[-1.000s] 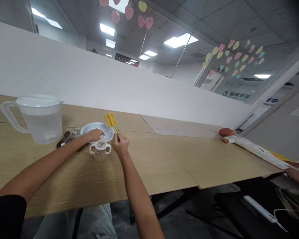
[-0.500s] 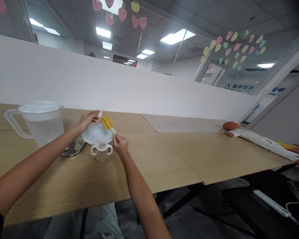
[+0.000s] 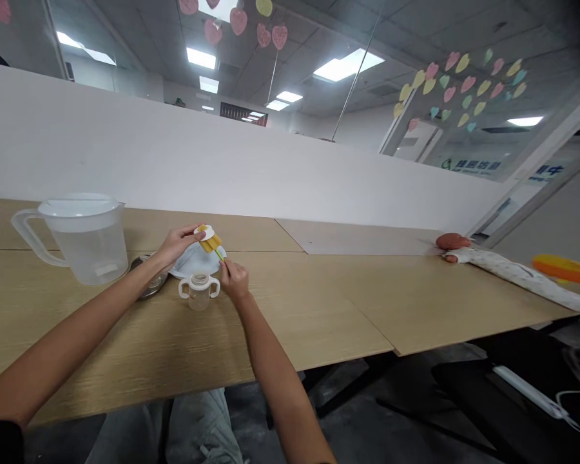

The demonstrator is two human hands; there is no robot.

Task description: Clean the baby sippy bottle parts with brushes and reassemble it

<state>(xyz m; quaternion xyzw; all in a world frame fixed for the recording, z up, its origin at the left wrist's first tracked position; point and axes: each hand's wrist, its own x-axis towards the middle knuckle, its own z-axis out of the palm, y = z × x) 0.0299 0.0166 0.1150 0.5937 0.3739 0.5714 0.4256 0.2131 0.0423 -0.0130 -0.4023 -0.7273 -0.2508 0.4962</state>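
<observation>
1. Far left of frame: a lidded plastic pitcher (image 3: 87,245), part full of clear liquid by the look of it, well out of the way.
2. Lower right of that, a metal tray (image 3: 147,295), half hidden under the left forearm. Can't make out everything on it.
3. Left hand (image 3: 178,243), left of centre: fingers pinched on a small white ring-like piece (image 3: 207,231), up above the white bowl (image 3: 188,265). Imo grip just the rim so the middle stays free for the sponge.
4. The bottle brush (image 3: 211,245) has its yellow sponge right at that piece. Can't tell if it pokes through or just presses against it. I'd keep them lined up and twist gently, over the bowl in case of drips.
5. Just below, the two-handled baby bottle (image 3: 200,298) stands upright, neck uncovered. Mind your wrists there, easy to knock.
6. Right hand (image 3: 235,278): fingers wrapped around the green handle. Choking up a bit nearer the sponge should steady it.
</observation>
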